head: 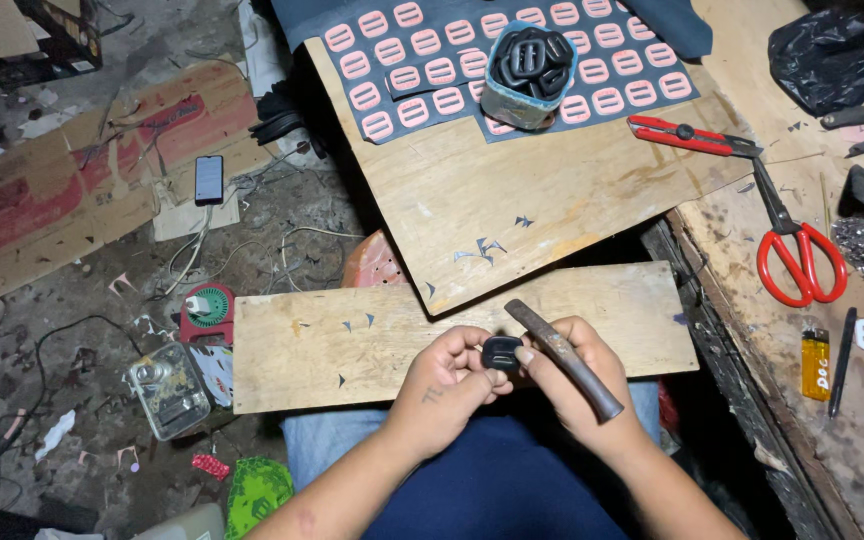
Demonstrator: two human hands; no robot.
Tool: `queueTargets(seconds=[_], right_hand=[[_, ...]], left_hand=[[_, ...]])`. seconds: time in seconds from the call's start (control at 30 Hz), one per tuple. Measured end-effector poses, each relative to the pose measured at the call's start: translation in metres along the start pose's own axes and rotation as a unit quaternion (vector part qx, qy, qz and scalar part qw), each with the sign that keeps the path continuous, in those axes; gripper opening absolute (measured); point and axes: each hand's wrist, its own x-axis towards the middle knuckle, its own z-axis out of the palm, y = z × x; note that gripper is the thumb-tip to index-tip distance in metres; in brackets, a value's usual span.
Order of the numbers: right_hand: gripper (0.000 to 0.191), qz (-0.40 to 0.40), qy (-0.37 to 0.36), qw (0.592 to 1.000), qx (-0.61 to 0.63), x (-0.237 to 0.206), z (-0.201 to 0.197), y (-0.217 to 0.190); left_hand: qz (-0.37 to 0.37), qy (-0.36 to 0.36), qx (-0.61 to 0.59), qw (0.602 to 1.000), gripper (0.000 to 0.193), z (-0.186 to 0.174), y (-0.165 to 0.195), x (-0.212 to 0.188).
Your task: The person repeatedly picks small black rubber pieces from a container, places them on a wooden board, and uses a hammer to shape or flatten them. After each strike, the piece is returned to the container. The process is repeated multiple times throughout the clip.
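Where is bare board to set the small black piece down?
Free: the lap plank left of the hands, and the upper board below the pink-patterned sheet. Crowded: the bench around the scissors and cutter.

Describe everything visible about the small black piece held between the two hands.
The small black piece is a rounded, loop-like part, dark and slightly glossy, probably plastic or rubber. It is pinched between the left hand fingertips and the right hand thumb, above a wooden board. The right hand also holds a slim brown tool slanting beside it.
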Motion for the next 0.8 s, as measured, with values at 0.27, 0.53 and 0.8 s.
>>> queueTargets(seconds=[0.27, 0.53, 0.8], right_hand=[[0.023, -0.018, -0.075, 0.982, -0.174, 0.003, -0.009, -0.017], [0.017, -0.245, -0.056, 0.945, -0.208, -0.014, -0.005, -0.044], [0.022, -0.297, -0.080, 0.899, -0.312, -0.010, 0.003, -0.047]], left_hand=[[0.042, -0.005, 0.122, 0.992, 0.019, -0.014, -0.007, 0.004], [-0.005, 0.083, 0.034, 0.996, 0.023, -0.016, 0.005, 0.014], [0.020, 0.069, 0.046, 0.996, 0.020, -0.012, 0.000, 0.007]])
